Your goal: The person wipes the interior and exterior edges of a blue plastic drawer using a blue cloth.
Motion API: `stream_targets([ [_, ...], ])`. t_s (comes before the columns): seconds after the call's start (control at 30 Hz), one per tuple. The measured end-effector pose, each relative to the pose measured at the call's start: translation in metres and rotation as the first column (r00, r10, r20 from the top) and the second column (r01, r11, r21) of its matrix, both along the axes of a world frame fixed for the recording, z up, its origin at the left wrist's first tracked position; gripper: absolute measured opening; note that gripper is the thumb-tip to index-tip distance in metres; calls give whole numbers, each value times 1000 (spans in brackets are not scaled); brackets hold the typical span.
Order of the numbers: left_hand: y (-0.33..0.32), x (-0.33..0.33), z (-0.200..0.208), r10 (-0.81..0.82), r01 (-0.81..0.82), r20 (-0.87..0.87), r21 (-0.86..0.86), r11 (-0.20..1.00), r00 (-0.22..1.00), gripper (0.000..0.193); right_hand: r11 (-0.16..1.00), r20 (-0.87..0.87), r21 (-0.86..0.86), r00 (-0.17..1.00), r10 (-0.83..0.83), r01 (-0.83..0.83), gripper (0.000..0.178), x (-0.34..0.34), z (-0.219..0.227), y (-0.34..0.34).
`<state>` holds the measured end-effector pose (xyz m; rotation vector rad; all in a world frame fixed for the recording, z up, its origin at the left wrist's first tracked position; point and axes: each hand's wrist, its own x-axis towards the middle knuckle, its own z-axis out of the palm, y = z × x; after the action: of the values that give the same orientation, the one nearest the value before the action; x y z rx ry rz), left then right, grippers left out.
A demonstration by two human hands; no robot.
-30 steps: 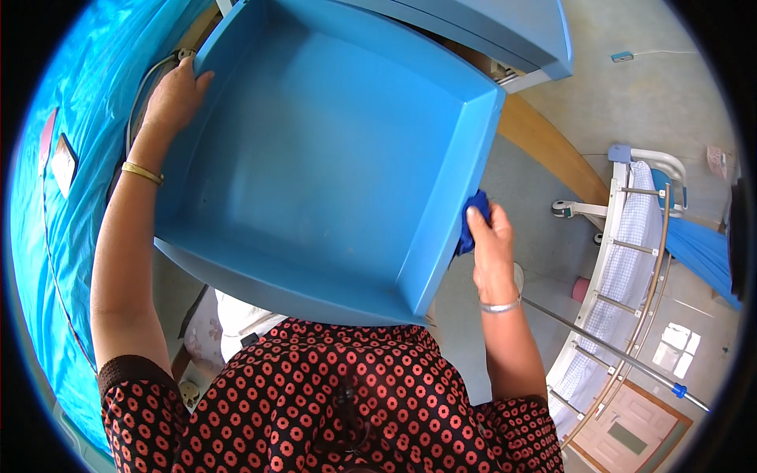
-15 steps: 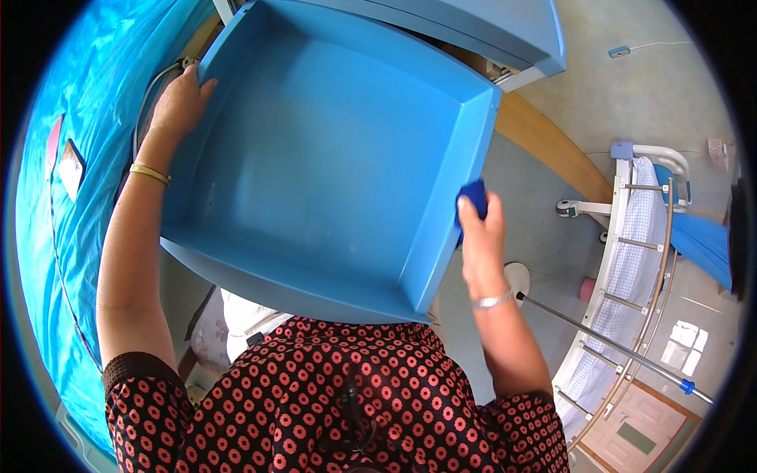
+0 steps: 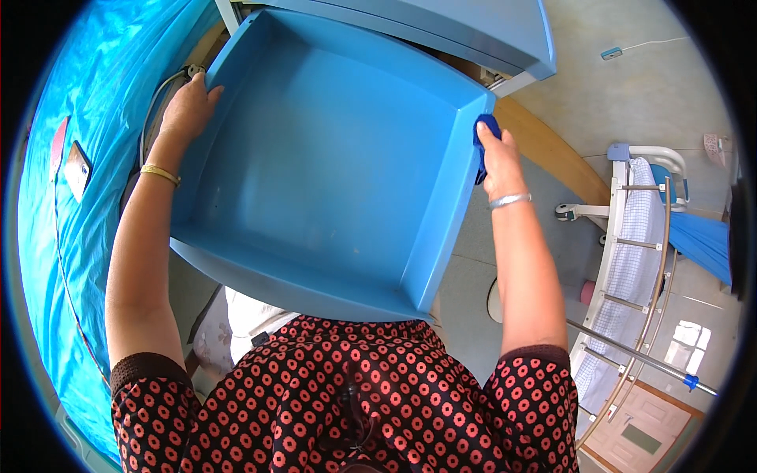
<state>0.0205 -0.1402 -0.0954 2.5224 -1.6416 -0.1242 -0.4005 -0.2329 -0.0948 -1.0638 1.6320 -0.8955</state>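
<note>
A wide blue drawer [image 3: 315, 165] with nothing in it spans the middle of the view, tilted, its near side against my body. My left hand [image 3: 189, 108] is closed over the drawer's left wall toward its far end, thumb on the inner side. At the right wall, near the far corner, my right hand [image 3: 501, 158] presses a dark blue cloth [image 3: 483, 142] against the wall's outer side and top edge. The fingers under the cloth are partly hidden. A few small pale specks show on the drawer's bottom.
Beyond the drawer stands a blue cabinet [image 3: 473, 31]. Bright blue sheeting [image 3: 102, 47] with a phone [image 3: 77, 170] on it lies left. At right are a bed with side rails [image 3: 631, 244], a long metal pole [image 3: 607, 343] and a small device [image 3: 612, 54] with a cord.
My right hand has slid the cloth away from me along the right wall, toward the far corner. My left hand keeps its hold on the left wall.
</note>
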Motion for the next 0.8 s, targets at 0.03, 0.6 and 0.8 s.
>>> stream_targets([
  [0.03,2,1,1,6,-6,0,-1,1000,1000,36,1000,9,-15,1000,19,-19,30,1,-1,16],
  [0.6,2,-1,2,44,-44,4,28,999,999,37,997,-94,-76,996,7,-14,25,5,1,-10],
  [0.8,6,-2,2,47,-48,19,30,998,999,38,998,-113,-12,992,54,-56,29,9,5,71],
])
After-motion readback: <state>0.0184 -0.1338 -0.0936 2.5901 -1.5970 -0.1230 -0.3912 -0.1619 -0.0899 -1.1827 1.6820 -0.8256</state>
